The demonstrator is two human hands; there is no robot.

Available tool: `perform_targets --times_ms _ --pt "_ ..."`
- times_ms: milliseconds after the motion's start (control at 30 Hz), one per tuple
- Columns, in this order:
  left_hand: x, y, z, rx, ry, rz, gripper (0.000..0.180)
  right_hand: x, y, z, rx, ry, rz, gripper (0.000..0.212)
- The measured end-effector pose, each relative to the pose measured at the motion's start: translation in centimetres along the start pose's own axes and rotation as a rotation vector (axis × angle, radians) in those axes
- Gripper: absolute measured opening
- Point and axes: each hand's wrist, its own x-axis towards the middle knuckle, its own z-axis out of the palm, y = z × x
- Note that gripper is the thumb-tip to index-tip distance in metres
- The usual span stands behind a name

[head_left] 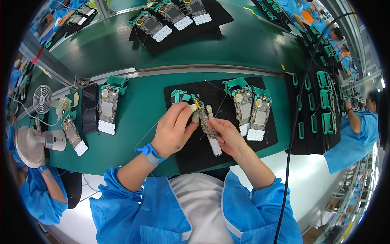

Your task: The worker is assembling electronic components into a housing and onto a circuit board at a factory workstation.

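Tilted nearly edge-on above the black mat [187,158] is a circuit board [208,132] with a white keypad area at its lower end. My right hand [227,134] grips its right side between thumb and fingers. At the board's upper end, my left hand [176,124] pinches with thumb and forefinger, both in pale finger covers. A green plastic frame [181,96] adjoins that end, just beyond my left knuckles. The exact spot under my left fingertips is hidden. A blue wrist strap [151,153] circles my left wrist.
Right on the mat lie two boards with green frames, one a circuit board [260,116]. Leftward are another framed board [107,110], a black phone [89,107] and a small fan [30,146]. A black cable [287,171] hangs at right. Several boards sit across the rail.
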Motion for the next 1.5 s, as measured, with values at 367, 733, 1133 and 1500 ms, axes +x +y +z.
perform_targets --times_ms 367,733,1133,1500 --pt "0.5 -1.0 -2.0 -0.413 -0.163 -0.338 0.024 -0.9 -0.3 0.0 -0.316 0.191 -0.2 0.028" --pt "-1.0 -1.3 -0.7 -0.317 -0.189 -0.218 0.024 -1.6 0.6 0.6 -1.013 0.369 -0.814 0.029" --pt "-0.6 -0.9 -1.1 -0.173 -0.257 -0.105 0.024 0.2 0.2 0.7 -1.453 0.24 -1.175 0.025" --pt "0.8 -0.3 -1.2 -0.167 -0.44 -0.202 0.025 -2.3 -0.4 1.1 -1.1 0.425 -0.788 0.028"
